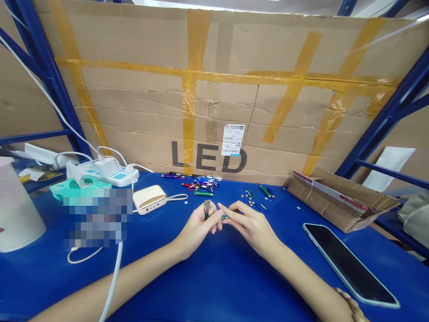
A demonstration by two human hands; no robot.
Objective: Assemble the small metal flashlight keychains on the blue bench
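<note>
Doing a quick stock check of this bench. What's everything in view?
Workbench: one, blue, under everything.
Cardboard panel: one, tan, yellow tape, "LED" print, behind the bench.
Shelving frame: one, blue, around the panel.
Power strip: one, white, back left.
Power bank: one, cream and gold, left of centre.
Keychain flashlights: several, mixed colours, back centre.
Button cells: several, silver, right of centre.
Carabiner: one, blue, beside the cells.
Cardboard box: one, brown, open, right.
Smartphone: one, black, pale blue edge, front right.
Small flashlight: one, green, silver end, in left hand.
Left hand: one, holding it.
Right hand: one, fingertips close beside it.
</note>
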